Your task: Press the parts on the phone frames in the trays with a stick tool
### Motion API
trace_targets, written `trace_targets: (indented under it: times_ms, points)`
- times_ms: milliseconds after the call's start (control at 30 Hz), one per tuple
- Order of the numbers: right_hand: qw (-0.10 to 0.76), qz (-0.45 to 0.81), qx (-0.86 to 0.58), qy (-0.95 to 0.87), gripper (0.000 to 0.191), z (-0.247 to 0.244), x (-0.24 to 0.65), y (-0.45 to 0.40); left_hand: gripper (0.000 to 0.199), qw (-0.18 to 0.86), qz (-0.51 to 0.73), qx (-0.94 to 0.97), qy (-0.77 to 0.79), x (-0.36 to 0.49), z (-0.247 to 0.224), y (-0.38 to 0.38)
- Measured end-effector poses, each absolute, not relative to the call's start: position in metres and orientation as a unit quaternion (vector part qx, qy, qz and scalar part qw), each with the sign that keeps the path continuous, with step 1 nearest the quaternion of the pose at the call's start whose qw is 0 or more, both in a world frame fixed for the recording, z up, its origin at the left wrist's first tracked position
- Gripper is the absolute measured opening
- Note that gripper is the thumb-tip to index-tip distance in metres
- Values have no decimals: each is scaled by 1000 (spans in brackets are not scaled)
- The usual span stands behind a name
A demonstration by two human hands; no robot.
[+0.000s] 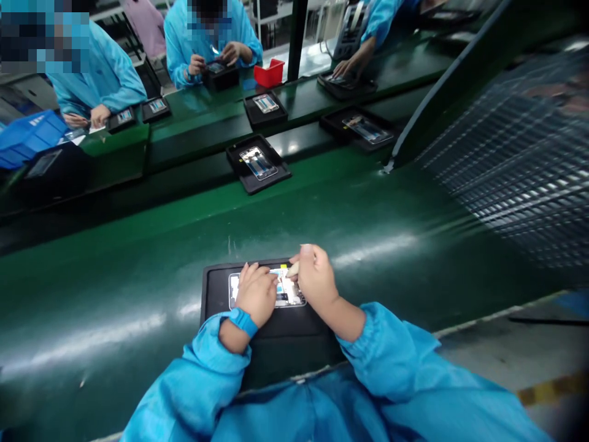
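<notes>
An opened phone (289, 298) with bright inner parts lies in a black tray (216, 301) on the green bench in front of me. My left hand (256, 296) rests flat over the phone's left half, fingers stretched out, a blue band around its wrist. Over the right end of the phone, my right hand (317, 276) is closed with the thumb on top. A pale, pointed piece (293, 269) sticks out from its fingers towards the phone's upper edge; whether it is a tool or a finger cover I cannot make out. A small yellow tab (283, 266) shows beside it.
Further black trays with opened phones (258, 163) (368, 130) stand across the line. Co-workers in blue sleeves sit opposite, near a red bin (269, 73) and a blue bin (30, 138). A dark green post (442, 80) and metal grating (515, 147) rise at the right.
</notes>
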State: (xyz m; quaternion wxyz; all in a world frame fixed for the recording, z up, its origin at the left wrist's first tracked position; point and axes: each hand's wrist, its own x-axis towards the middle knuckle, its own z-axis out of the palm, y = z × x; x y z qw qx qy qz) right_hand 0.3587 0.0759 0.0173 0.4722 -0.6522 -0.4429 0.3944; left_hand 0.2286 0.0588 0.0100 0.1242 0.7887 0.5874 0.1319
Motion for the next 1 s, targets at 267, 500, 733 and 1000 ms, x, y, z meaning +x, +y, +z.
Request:
trace_targets:
  times_ms: [267, 500, 733, 1000]
  points:
    - [557, 405, -634, -353, 37, 18, 355, 70, 16, 121, 127, 763, 622, 239, 14, 63]
    - [564, 435, -617, -334, 41, 19, 359, 71, 26, 191, 180, 678, 686, 238, 27, 75]
    - [579, 489, -588, -284, 45, 18, 367, 74, 45, 72, 74, 685, 721, 169, 38, 75]
    - [537, 544, -582, -277, 47, 22, 374, 86, 40, 142, -29, 696, 704, 133, 31, 89]
